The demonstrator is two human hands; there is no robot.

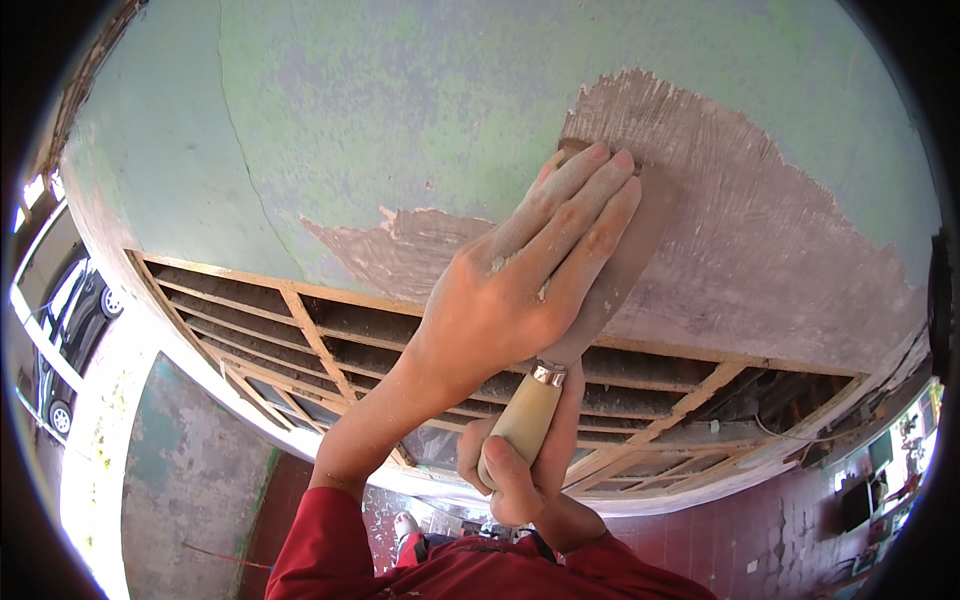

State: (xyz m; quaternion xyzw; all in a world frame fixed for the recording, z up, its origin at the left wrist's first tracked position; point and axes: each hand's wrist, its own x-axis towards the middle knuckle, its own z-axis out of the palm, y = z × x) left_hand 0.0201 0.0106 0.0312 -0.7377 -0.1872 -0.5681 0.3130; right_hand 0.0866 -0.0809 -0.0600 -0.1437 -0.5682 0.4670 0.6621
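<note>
My left hand (515, 265) lies across the broad blade (630, 255) of a scraper, its fingers extended along it and their tips near the blade's upper edge; its thumb is hidden. Below it, my right hand (520, 480) grips the cream handle (520, 420), which has a metal collar. The blade is against a curved-looking overhead surface of mottled green paint (380, 110) with rough, scraped grey-brown patches (750, 230), one around the blade and another to the left.
An exposed grid of wooden battens (300, 320) with dark gaps borders the surface. Down at left are a parked dark car (70, 340) and a stained grey panel (180, 460). My foot (405, 525) shows on the floor; a reddish floor (700, 545) extends right.
</note>
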